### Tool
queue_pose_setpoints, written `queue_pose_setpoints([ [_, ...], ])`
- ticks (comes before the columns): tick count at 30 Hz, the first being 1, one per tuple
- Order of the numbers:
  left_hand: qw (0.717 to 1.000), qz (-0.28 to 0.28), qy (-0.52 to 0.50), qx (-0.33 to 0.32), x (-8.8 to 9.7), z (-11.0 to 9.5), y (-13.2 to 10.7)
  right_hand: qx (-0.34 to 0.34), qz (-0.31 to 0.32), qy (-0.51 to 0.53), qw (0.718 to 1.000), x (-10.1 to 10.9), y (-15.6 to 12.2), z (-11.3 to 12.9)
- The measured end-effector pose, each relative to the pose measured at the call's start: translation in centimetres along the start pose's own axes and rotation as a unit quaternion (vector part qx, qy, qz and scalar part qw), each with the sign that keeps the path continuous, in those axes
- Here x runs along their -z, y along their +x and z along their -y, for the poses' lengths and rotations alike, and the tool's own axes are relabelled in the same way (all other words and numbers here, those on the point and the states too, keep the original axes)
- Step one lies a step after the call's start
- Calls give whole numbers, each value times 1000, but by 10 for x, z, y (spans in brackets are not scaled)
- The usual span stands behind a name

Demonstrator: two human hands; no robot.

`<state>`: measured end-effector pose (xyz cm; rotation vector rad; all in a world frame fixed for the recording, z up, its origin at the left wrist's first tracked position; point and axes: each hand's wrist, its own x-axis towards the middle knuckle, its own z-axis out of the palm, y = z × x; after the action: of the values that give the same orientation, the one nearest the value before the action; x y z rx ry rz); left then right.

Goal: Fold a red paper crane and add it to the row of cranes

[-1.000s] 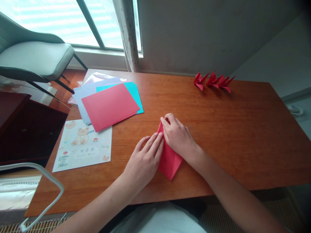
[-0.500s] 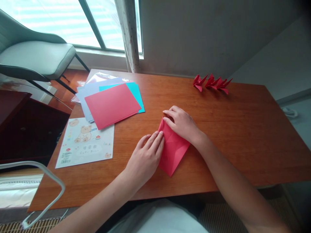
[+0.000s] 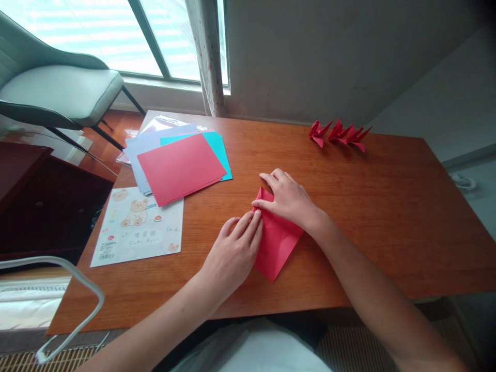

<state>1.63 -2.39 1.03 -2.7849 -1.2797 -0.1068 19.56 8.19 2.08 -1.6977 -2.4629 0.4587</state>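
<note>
A folded piece of red paper, shaped like a long diamond, lies on the table in front of me. My left hand is closed on its left edge, fingertips bunched at a narrow fold. My right hand grips the upper part of the paper from the right; its thumb reaches across to the fold, close to the left fingertips. The right index finger extends past the paper's upper tip. Part of the paper's right side is hidden beneath the right hand.
Several red origami cranes stand at the table's back right. Stacked red sheets overlap a turquoise sheet and pale sheets at the left. A bear-printed sheet lies nearer. A chair stands beyond the wooden table.
My right thumb has slid down and left along the fold toward the left fingertips. The left hand and the paper stay nearly in place.
</note>
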Motion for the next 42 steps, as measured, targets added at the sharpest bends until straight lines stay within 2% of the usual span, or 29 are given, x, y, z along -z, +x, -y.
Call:
queue_pose_setpoints([
  [12,1000,2,12,-5,2,-1,-1,19,67,-63,996,14,14,8],
  [18,1000,9,12,-5,3,-1,-1,53,94,-49,993,20,32,-2],
  [24,1000,15,9,-5,2,0,-1,81,67,21,994,19,52,-27],
  [29,1000,13,9,-6,3,1,0,61,31,39,997,19,64,-38],
  [33,1000,14,9,-7,4,0,0,63,29,16,997,20,58,-33],
  [38,1000,20,11,-2,4,-1,1,122,83,16,989,19,39,-15],
  [42,999,30,22,-2,5,-2,2,141,107,-9,984,21,37,-3],
])
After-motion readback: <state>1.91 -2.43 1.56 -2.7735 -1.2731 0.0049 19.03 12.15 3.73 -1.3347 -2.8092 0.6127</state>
